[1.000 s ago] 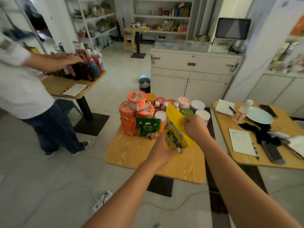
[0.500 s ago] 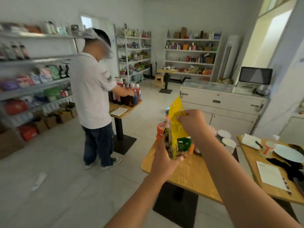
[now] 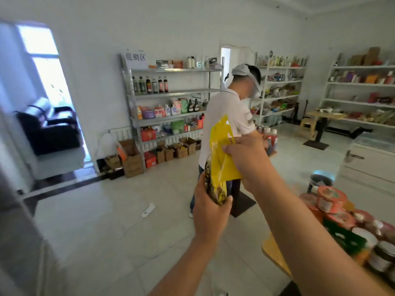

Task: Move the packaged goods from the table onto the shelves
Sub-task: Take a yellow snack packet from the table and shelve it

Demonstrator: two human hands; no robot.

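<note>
A metal rack of shelves (image 3: 171, 92) fills the middle left of the frame, stocked with bottles, pouches and boxes; it looks like the likely place for the goods. Right of it, near the centre, another person (image 3: 228, 122) in a white shirt stands bent over a small table of bottles. In the lower right corner the wooden table (image 3: 274, 254) carries a crowd of noodle cups (image 3: 330, 198) and jars waiting their turn. At centre, well clear of that table, a yellow packet (image 3: 220, 146) is held upright in the air. The left hand (image 3: 209, 212) is wrapped around its bottom end to take the weight, while the right hand (image 3: 245, 154) pinches the top edge, probably to keep the floppy pack from folding over during the carry.
</note>
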